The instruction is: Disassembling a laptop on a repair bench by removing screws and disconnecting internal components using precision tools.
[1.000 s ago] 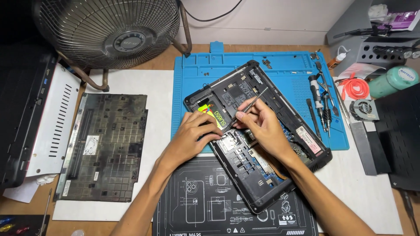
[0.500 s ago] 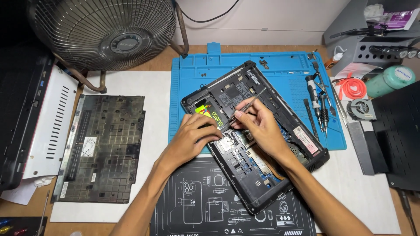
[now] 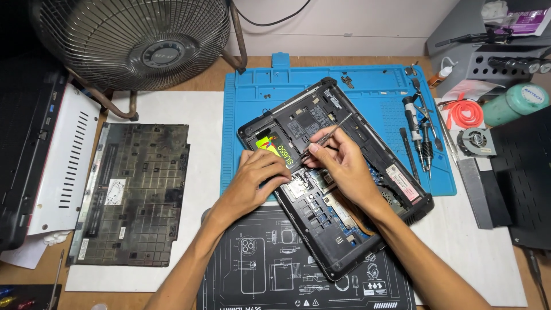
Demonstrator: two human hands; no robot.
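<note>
Laptop chassis (image 3: 344, 189): opened, base cover off, lay diagonally across blue silicone work mat (image 3: 367, 92) and black printed mat (image 3: 270, 275); internals exposed.
Left hand (image 3: 252, 181): rested on chassis near-left edge, fingers (image 3: 278, 166) curled, tips touching the labelled drive module (image 3: 274, 148) w/ green-yellow sticker; held nothing that could be told.
Right hand (image 3: 338, 158): over chassis centre, fingers pinched narrow on metal tweezers (image 3: 327, 135).
Tweezers: slanted, tip down at board just beside drive module, tail pointing up-right.
Removed bottom cover (image 3: 135, 192): dark, inner side up, flat on white sheet (image 3: 201, 115), well left of chassis.
Desk fan (image 3: 138, 40): wire grille, top left of tabletop (image 3: 252, 66).
Screwdrivers (image 3: 419, 132): several, lined up on right part of blue mat, beside chassis.
Small cooling fan (image 3: 475, 142): loose, right of blue mat.
Orange coil (image 3: 464, 112): just above small fan.
Green cylinder (image 3: 513, 103): on its side, far right.
White vented panel (image 3: 63, 161): left edge, beside bottom cover.
</note>
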